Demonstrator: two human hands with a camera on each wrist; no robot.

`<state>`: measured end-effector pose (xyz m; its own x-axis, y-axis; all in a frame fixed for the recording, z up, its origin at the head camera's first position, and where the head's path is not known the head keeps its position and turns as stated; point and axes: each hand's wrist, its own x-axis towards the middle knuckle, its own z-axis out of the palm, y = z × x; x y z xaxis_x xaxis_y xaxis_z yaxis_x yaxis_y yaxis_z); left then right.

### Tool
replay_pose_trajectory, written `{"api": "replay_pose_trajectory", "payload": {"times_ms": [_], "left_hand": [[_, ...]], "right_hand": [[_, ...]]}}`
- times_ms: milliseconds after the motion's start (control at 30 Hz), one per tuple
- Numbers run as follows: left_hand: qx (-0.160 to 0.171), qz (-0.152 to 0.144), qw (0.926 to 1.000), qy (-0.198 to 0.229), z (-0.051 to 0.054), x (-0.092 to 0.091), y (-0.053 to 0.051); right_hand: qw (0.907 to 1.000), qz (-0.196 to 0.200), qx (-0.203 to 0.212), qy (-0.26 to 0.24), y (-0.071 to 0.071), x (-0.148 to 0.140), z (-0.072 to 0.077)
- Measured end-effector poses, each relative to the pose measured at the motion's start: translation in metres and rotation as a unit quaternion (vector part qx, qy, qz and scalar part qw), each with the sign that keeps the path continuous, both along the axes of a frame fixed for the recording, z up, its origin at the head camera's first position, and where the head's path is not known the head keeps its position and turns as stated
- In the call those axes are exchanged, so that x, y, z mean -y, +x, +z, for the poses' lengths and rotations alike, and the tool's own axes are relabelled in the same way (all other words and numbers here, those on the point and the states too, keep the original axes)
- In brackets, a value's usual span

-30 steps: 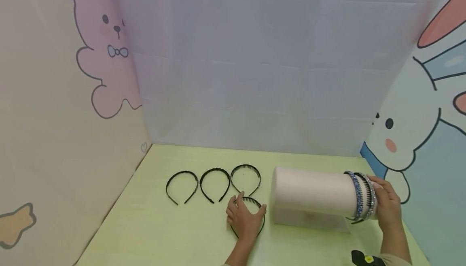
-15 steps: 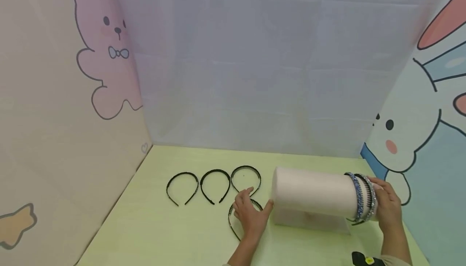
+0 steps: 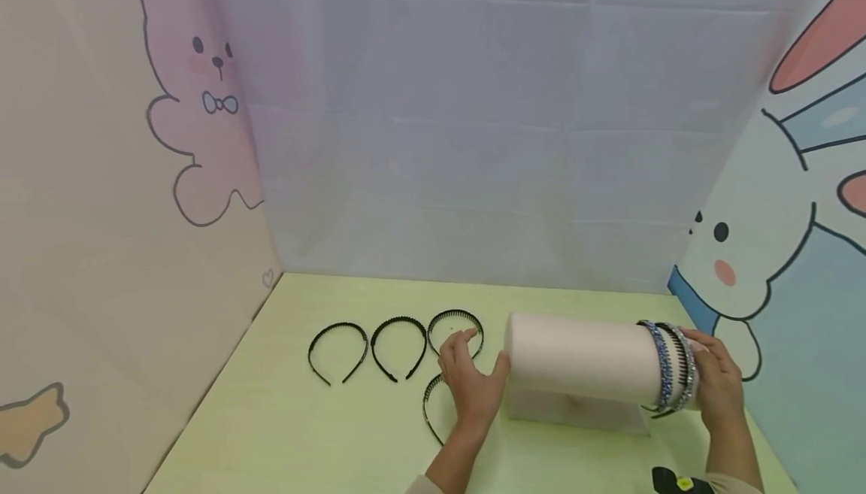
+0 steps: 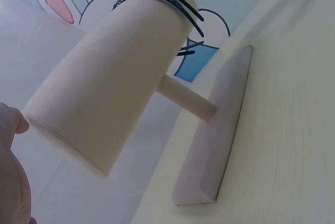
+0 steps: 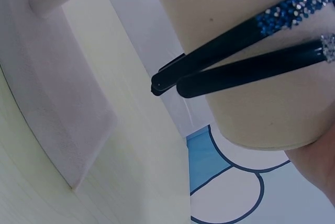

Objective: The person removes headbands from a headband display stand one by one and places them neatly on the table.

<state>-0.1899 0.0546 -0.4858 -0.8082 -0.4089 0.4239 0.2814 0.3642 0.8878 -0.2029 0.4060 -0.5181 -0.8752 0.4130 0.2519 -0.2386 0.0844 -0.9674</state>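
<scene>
2 blue-and-silver jewelled headbands (image 3: 665, 366) hug the cream padded cylinder (image 3: 582, 355), clasped by the right hand (image 3: 720, 385); left of it, 4 thin black headbands (image 3: 399, 319) remain; left hand (image 3: 472, 385), fingers apart

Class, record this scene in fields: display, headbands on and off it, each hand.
Display: smooth cream cylinder lying sideways on post and flat pale base
On it: blue-rhinestone black headband, silver-rhinestone black headband
On pale yellow-green table: four slim black headbands, two partly hidden by left hand
Left hand: fingers spread, near cylinder's left end; contact unclear
Right hand: holds cylinder's right end
</scene>
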Motion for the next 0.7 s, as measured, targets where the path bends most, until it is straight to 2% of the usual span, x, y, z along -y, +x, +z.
{"api": "replay_pose_trajectory", "payload": {"times_ms": [33,67,133,167,200,233,267,367,467,533,600,700], "left_hand": [[-0.001,-0.005,1.0000,0.003,0.002,-0.001,-0.001],[-0.003,-0.009,0.9999,0.005,0.005,-0.001,-0.003],[-0.007,-0.019,0.9998,0.009,0.010,-0.003,-0.005],[-0.011,-0.024,0.9996,0.011,0.014,-0.004,-0.006],[-0.013,-0.030,0.9994,0.012,0.016,-0.005,-0.006],[-0.015,-0.035,0.9991,0.015,0.020,-0.006,-0.007],[-0.018,-0.039,0.9990,0.014,0.023,-0.008,-0.008],[-0.032,-0.055,0.9979,0.013,0.031,-0.014,-0.009],[-0.044,-0.066,0.9968,0.008,0.039,-0.020,-0.010],[-0.052,-0.074,0.9959,0.003,0.044,-0.024,-0.011],[-0.062,-0.084,0.9945,-0.002,0.050,-0.028,-0.011],[-0.076,-0.104,0.9917,-0.011,0.059,-0.033,-0.011]], "right_hand": [[0.9999,-0.006,0.011,0.007,-0.004,-0.006,-0.008],[0.9995,-0.011,0.028,0.011,-0.003,-0.004,-0.004],[0.9996,-0.012,0.025,-0.001,0.000,0.001,0.001],[0.9993,-0.017,0.034,-0.001,0.005,0.009,0.011],[0.9997,-0.013,0.022,-0.001,0.008,0.012,0.015],[0.9998,-0.009,0.018,-0.004,0.016,0.025,0.031],[1.0000,-0.003,0.005,-0.003,0.020,0.030,0.038],[0.9998,0.004,-0.019,-0.008,0.016,0.025,0.029],[0.9998,0.001,-0.011,0.014,0.014,0.023,0.027],[0.9999,0.000,-0.009,0.007,0.016,0.025,0.031],[0.9997,-0.003,0.010,0.022,0.020,0.030,0.039],[0.9997,-0.007,0.021,-0.001,0.022,0.035,0.045]]}}
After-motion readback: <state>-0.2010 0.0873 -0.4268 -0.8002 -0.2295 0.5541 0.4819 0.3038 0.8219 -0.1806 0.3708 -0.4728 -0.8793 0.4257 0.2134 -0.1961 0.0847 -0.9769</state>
